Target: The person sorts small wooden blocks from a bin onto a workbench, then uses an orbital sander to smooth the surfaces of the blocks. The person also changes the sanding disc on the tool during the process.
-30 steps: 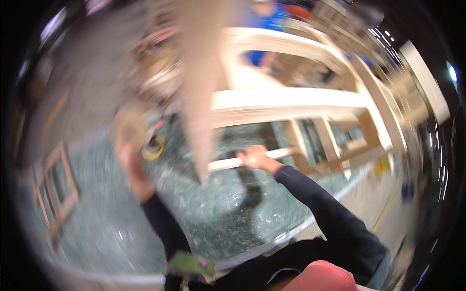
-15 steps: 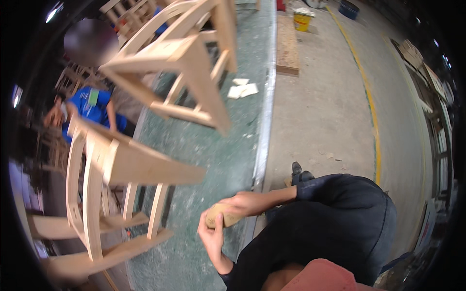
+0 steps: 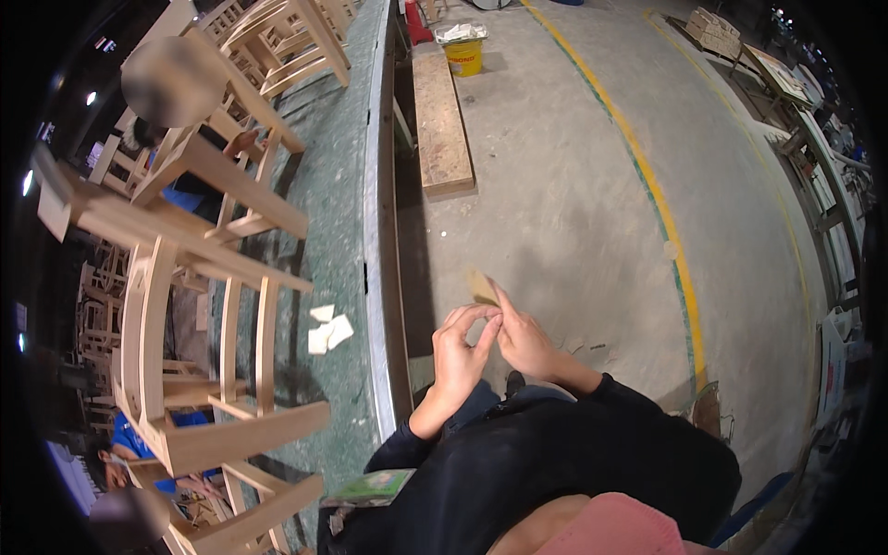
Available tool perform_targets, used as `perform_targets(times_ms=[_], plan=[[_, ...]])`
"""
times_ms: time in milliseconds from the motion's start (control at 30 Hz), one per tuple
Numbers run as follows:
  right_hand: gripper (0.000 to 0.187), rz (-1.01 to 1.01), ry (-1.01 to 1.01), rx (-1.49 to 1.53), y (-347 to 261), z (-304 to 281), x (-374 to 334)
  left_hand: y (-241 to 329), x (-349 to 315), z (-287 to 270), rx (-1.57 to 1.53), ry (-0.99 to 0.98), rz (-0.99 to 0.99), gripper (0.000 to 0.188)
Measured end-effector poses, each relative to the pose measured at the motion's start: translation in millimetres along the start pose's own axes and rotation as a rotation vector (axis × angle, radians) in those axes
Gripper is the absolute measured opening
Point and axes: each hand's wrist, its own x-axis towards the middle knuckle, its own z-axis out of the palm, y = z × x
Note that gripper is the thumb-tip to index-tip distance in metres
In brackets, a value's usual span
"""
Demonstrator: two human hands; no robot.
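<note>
A tan piece of sandpaper sticks up from the fingers of my right hand, held in front of my body above the concrete floor. My left hand meets it there, thumb and forefinger bent into a ring with their tips pressed together against the right fingers. Whether those left fingertips grip the paper's lower edge is hidden. To the left, a wooden chair frame of pale bare wood lies on the green-topped bench, apart from both hands. White scraps lie near the bench edge.
More wooden frames line the bench farther off. People in blue work across it. A yellow bucket and a long board lie on the floor ahead. A yellow line runs along the floor to the right.
My view and body have turned to the right. Both hands have moved from above the bench to above the floor, and the sandpaper now shows nearly edge-on, upright.
</note>
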Motion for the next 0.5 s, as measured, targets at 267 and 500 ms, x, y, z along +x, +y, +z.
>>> perform_targets(times_ms=[267, 500], plan=[[0.067, 0.216, 0.203, -0.153, 101.6, -129.3, 174.4, -57.6, 243.6, 121.4, -0.171, -0.298, -0.130, 0.015], [0.070, 0.317, 0.217, -0.313, 159.6, -241.1, 371.9, -111.0, 487.1, 193.7, -0.291, -0.507, -0.167, 0.015]])
